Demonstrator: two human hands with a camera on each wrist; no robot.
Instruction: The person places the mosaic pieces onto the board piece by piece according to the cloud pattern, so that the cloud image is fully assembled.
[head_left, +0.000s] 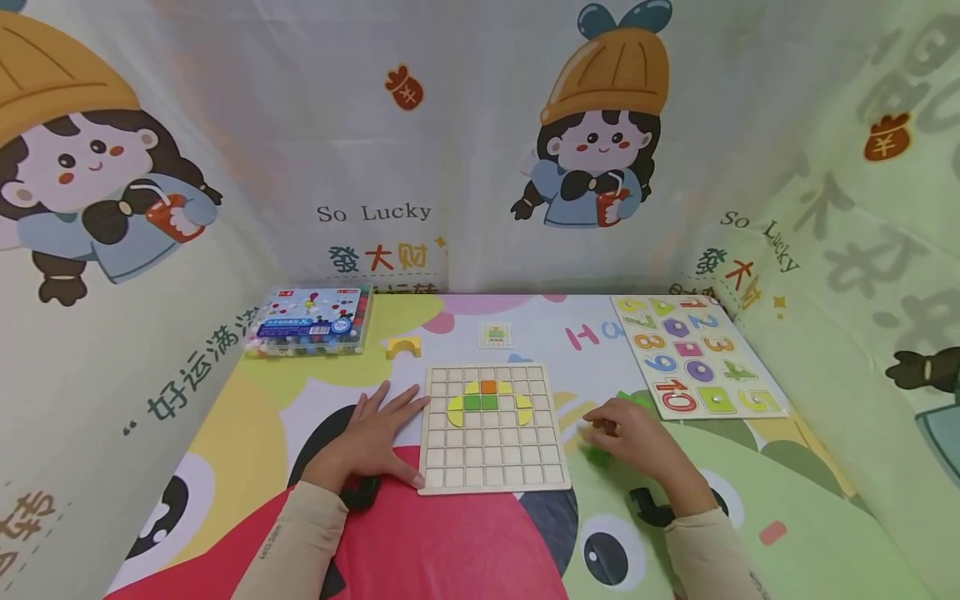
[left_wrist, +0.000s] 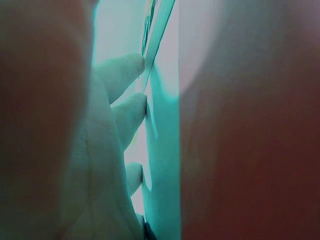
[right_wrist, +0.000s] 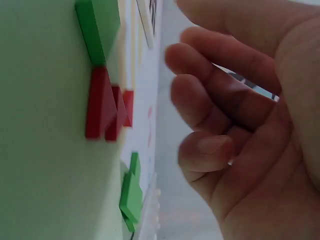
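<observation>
A square wooden grid board (head_left: pixel 491 479) lies flat in the middle of the table. In its upper cells are an orange square (head_left: pixel 489 387), two green squares (head_left: pixel 481 402) and several yellow rounded pieces (head_left: pixel 455 412). With fingers spread, my left hand (head_left: pixel 367 442) rests beside the board and touches its left edge; the left wrist view shows fingertips against that edge. My right hand (head_left: pixel 637 437) hovers right of the board, fingers loosely bent. In the right wrist view nothing shows between them; red pieces (right_wrist: pixel 100 107) and green pieces (right_wrist: pixel 131 197) lie close by on the table.
Behind the board lies a small pattern card (head_left: pixel 496 336). A clear box of colourful parts (head_left: pixel 311 321) and a yellow arch block (head_left: pixel 404 347) are at back left. At back right is a number and shape board (head_left: pixel 697 357). Printed curtains hang round the table.
</observation>
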